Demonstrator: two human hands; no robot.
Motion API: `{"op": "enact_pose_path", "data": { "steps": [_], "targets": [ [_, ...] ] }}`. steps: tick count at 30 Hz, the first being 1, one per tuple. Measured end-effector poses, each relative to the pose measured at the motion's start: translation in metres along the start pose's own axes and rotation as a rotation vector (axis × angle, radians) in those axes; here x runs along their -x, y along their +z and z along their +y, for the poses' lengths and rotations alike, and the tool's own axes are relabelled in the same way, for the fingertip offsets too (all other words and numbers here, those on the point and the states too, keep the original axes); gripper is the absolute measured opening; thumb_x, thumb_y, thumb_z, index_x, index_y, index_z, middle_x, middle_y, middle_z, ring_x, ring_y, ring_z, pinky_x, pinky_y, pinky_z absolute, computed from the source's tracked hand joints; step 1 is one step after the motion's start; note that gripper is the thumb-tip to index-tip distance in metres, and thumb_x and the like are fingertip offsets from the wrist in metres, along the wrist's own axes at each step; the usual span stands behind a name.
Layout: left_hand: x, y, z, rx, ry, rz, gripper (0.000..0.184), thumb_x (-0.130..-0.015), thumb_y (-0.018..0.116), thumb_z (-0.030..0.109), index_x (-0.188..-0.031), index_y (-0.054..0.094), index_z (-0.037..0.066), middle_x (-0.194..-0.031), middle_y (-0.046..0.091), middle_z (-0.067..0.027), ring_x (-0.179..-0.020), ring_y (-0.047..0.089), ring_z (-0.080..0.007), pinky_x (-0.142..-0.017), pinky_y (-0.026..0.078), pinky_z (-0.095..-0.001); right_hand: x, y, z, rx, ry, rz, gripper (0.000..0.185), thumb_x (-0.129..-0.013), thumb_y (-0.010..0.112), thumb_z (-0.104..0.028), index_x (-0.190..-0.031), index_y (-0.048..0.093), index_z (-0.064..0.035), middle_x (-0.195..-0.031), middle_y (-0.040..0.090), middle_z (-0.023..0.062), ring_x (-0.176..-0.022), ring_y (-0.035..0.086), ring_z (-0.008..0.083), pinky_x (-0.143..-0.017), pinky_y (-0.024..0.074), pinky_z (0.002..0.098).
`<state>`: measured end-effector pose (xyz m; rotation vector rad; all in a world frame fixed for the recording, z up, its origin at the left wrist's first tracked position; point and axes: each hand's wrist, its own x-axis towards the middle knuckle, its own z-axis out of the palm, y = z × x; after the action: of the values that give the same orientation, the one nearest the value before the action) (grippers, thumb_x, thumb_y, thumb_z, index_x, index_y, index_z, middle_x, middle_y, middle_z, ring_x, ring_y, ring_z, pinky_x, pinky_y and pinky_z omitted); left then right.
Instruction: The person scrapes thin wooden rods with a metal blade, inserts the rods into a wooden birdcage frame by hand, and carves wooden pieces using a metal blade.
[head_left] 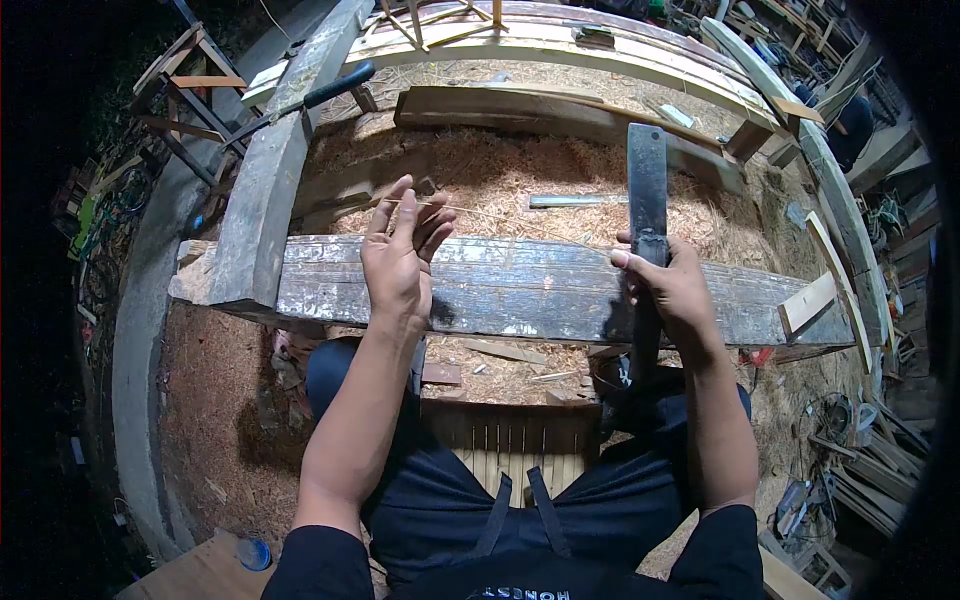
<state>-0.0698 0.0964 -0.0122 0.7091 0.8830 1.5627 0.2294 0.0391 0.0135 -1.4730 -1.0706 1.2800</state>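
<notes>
A thin, pale strip of wood or bamboo (510, 218) stretches above the beam between my hands. My left hand (398, 260) pinches its left end near the thumb and forefinger, with the other fingers loosely curled. In my right hand (672, 283) is a machete (647, 185) with a broad dark blade, held upright, a small hole near its squared top. The strip's right end meets my right thumb and fingertips. Below both hands lies a thick, weathered wooden beam (530, 290). The machete's lower part passes down in front of this beam, partly covered by my hand.
A black-handled tool (338, 85) rests on the left post. Behind the beam stands a plank (500, 110) among wood shavings (480, 165). A small wood block (808, 303) sits at the beam's right end. My legs and a slatted seat (510, 440) are in front.
</notes>
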Motion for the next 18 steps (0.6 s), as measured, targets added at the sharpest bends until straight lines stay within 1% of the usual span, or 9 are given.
{"op": "enact_pose_path", "data": {
  "steps": [2,6,8,12,14,18],
  "targets": [
    [0.001,0.002,0.006,0.011,-0.049,-0.001,0.031,-0.105,0.055,0.024,-0.133,0.059,0.01,-0.105,0.073,-0.0137,-0.089,0.073,-0.0204,-0.078,0.061,-0.0284,0.0,0.0,0.001,0.001,0.03,0.031,0.029,-0.09,0.074,-0.008,-0.116,0.066,0.0025,-0.077,0.064,0.0012,-0.057,0.054,0.0064,-0.052,0.0447,0.0227],
    [0.0,-0.002,0.006,0.006,-0.029,-0.006,0.033,-0.106,0.052,0.028,-0.133,0.059,0.01,-0.104,0.074,-0.0127,-0.089,0.073,-0.0202,-0.079,0.06,-0.0293,0.0,0.001,-0.001,-0.045,0.012,0.038,0.028,-0.092,0.073,-0.01,-0.116,0.066,0.0016,-0.079,0.065,0.0025,-0.058,0.056,0.0065,-0.052,0.0457,0.0227],
    [-0.003,-0.008,0.003,0.042,-0.033,-0.038,0.032,-0.105,0.056,0.027,-0.132,0.061,0.01,-0.102,0.074,-0.0121,-0.089,0.073,-0.0192,-0.078,0.06,-0.0279,0.001,0.001,-0.002,-0.059,0.005,0.047,0.022,-0.091,0.075,-0.013,-0.106,0.067,0.0002,-0.079,0.067,0.0039,-0.058,0.056,0.0069,-0.052,0.0475,0.0238],
    [-0.003,-0.006,0.007,0.074,-0.082,0.03,0.03,-0.103,0.06,0.024,-0.129,0.064,0.01,-0.102,0.074,-0.0114,-0.09,0.073,-0.0182,-0.077,0.061,-0.0264,0.002,0.002,-0.003,-0.06,0.029,0.054,0.021,-0.092,0.074,-0.013,-0.107,0.067,0.0005,-0.08,0.068,0.004,-0.059,0.057,0.0068,-0.052,0.0473,0.0236],
    [-0.005,-0.009,0.005,0.1,-0.062,0.059,0.027,-0.101,0.063,0.021,-0.125,0.067,0.01,-0.102,0.074,-0.0108,-0.089,0.073,-0.0178,-0.077,0.061,-0.0253,0.002,0.003,-0.003,-0.067,0.012,0.045,0.023,-0.093,0.072,-0.013,-0.111,0.066,0.0012,-0.081,0.068,0.0039,-0.06,0.057,0.0063,-0.053,0.0481,0.0231],
    [-0.007,-0.016,0.003,0.086,-0.03,0.08,0.024,-0.1,0.064,0.018,-0.122,0.068,0.01,-0.103,0.074,-0.0106,-0.091,0.073,-0.0176,-0.079,0.062,-0.0257,0.005,0.004,-0.007,-0.127,0.027,0.022,0.028,-0.093,0.072,-0.012,-0.116,0.065,0.002,-0.081,0.067,0.0035,-0.06,0.057,0.0059,-0.053,0.049,0.0223]
  ]
}}
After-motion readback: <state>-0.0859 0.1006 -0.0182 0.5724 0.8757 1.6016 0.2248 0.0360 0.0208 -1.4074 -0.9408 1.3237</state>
